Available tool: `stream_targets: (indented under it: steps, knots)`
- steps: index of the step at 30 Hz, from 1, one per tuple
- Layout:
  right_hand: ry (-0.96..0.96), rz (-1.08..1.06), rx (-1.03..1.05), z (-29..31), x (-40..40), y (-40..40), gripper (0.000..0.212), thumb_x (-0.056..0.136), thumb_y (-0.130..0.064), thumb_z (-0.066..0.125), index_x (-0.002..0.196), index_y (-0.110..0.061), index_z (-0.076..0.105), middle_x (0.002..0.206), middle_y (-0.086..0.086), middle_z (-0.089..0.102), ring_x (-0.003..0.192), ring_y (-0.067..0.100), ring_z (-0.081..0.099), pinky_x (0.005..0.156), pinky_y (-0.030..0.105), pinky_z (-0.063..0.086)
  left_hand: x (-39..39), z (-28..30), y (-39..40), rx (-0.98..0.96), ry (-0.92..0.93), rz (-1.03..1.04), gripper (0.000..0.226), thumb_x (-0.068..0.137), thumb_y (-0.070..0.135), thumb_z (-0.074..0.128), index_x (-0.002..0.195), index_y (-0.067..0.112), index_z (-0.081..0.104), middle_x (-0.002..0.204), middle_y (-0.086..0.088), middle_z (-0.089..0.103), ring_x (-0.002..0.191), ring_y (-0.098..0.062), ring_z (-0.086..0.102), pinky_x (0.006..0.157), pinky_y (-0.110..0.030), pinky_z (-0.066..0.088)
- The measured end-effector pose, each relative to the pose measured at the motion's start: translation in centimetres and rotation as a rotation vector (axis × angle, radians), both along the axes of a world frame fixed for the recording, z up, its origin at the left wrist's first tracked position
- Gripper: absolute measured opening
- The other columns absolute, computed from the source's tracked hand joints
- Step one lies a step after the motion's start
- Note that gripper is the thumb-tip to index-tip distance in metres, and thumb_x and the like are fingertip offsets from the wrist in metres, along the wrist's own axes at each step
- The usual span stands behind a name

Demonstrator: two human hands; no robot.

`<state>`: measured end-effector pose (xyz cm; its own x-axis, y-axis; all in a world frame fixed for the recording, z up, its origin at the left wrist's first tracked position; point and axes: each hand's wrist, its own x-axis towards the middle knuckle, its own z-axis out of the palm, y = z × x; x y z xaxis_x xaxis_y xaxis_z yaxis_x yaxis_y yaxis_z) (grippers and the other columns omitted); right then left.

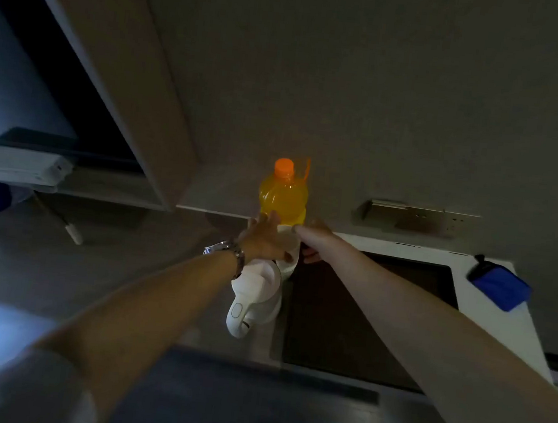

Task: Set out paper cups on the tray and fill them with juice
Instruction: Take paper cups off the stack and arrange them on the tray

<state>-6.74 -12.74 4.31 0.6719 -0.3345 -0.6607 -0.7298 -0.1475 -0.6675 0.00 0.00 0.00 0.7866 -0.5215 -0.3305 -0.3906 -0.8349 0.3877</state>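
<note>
White kettle [254, 298], blue pouch [498, 286].

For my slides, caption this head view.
Both hands, left hand and right hand, reach white paper cups before a capped juice bottle.

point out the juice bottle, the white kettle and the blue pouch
juice bottle [282, 196], head view, on the orange body below the cap
white kettle [254, 298], head view, on its white lid and handle side
blue pouch [500, 284], head view, on the middle of its blue fabric
</note>
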Motion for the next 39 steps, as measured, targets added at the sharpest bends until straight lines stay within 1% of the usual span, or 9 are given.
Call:
stream_targets:
  steps: [3, 5, 11, 20, 24, 28, 32, 37, 39]
  knots:
    - [0.108, 0.028, -0.002, -0.9, 0.8, 0.3, 0.038, 0.1, -0.036, 0.054, 0.131, -0.015, 0.049, 0.134, 0.014, 0.055, 0.115, 0.036, 0.059, 0.076, 0.042, 0.056, 0.3, -0.8, -0.3, 0.009, 0.084, -0.012, 0.097, 0.06, 0.044, 0.093, 0.134, 0.019, 0.035, 0.124, -0.006, 0.056, 0.111, -0.029, 0.059, 0.088, -0.046, 0.056]
    - [0.142, 0.044, 0.034, -1.8, 1.3, 0.3, 0.046, 0.1, -0.038, 0.055, 0.14, -0.015, 0.046, 0.14, 0.016, 0.054, 0.118, 0.037, 0.06, 0.081, 0.044, 0.058, 0.4, -1.6, -0.3, 0.023, 0.098, -0.002, 0.099, 0.062, 0.04, 0.094, 0.138, 0.019, 0.034, 0.122, -0.006, 0.06, 0.108, -0.029, 0.062, 0.087, -0.046, 0.057]
    - [0.145, -0.007, 0.125, -3.6, 1.6, 0.3, 0.047, 0.102, -0.023, 0.054, 0.146, -0.01, 0.041, 0.143, 0.021, 0.05, 0.124, 0.039, 0.057, 0.093, 0.047, 0.056, 0.9, -2.9, 0.0, -0.033, 0.066, 0.002, 0.101, 0.06, 0.036, 0.094, 0.14, 0.024, 0.033, 0.119, -0.003, 0.065, 0.105, -0.026, 0.066, 0.081, -0.042, 0.059]
    - [0.124, -0.077, 0.228, -4.5, 1.6, -1.4, 0.044, 0.102, -0.011, 0.048, 0.145, -0.009, 0.041, 0.136, 0.023, 0.053, 0.118, 0.039, 0.06, 0.086, 0.045, 0.058, 0.5, -3.0, -0.2, -0.165, 0.034, -0.064, 0.092, 0.059, 0.048, 0.089, 0.133, 0.026, 0.04, 0.122, 0.002, 0.062, 0.11, -0.023, 0.062, 0.084, -0.044, 0.057]
    - [0.094, -0.109, 0.309, -3.9, 0.4, -3.9, 0.031, 0.1, -0.013, 0.051, 0.13, -0.008, 0.05, 0.118, 0.023, 0.061, 0.107, 0.039, 0.066, 0.094, 0.05, 0.057, 0.4, -2.2, -1.2, -0.273, 0.056, -0.105, 0.086, 0.056, 0.051, 0.09, 0.125, 0.027, 0.044, 0.116, 0.006, 0.064, 0.101, -0.015, 0.061, 0.082, -0.04, 0.055]
    - [0.078, -0.115, 0.405, -2.9, -1.2, -7.0, 0.036, 0.102, -0.022, 0.042, 0.128, 0.001, 0.053, 0.107, 0.028, 0.068, 0.106, 0.043, 0.069, 0.079, 0.042, 0.062, -0.1, -0.4, -3.2, -0.365, 0.035, -0.199, 0.091, 0.054, 0.045, 0.095, 0.128, 0.02, 0.049, 0.123, 0.001, 0.063, 0.109, -0.017, 0.06, 0.091, -0.042, 0.054]
    - [0.014, -0.218, 0.515, -1.5, -3.3, -10.1, 0.04, 0.098, -0.018, 0.041, 0.133, 0.0, 0.049, 0.12, 0.033, 0.064, 0.104, 0.048, 0.068, 0.07, 0.043, 0.063, -0.9, 1.0, -5.2, -0.435, 0.058, -0.261, 0.1, 0.054, 0.047, 0.094, 0.137, 0.025, 0.043, 0.132, 0.003, 0.059, 0.118, -0.016, 0.058, 0.096, -0.045, 0.054]
    - [-0.141, -0.354, 0.677, -0.7, -6.0, -13.0, 0.042, 0.094, -0.017, 0.053, 0.135, -0.009, 0.049, 0.134, 0.027, 0.054, 0.118, 0.045, 0.061, 0.095, 0.055, 0.055, -2.4, 1.8, -7.5, -0.494, 0.13, -0.362, 0.106, 0.064, 0.046, 0.091, 0.147, 0.032, 0.028, 0.143, 0.006, 0.05, 0.129, -0.014, 0.052, 0.1, -0.044, 0.054]
    - [-0.16, -0.344, 0.713, -0.8, -6.9, -13.7, 0.045, 0.095, -0.023, 0.056, 0.137, -0.01, 0.048, 0.136, 0.027, 0.052, 0.117, 0.045, 0.061, 0.091, 0.052, 0.056, -3.0, 1.8, -8.5, -0.517, 0.125, -0.393, 0.107, 0.065, 0.053, 0.089, 0.148, 0.036, 0.023, 0.146, 0.007, 0.045, 0.132, -0.013, 0.048, 0.1, -0.045, 0.053]
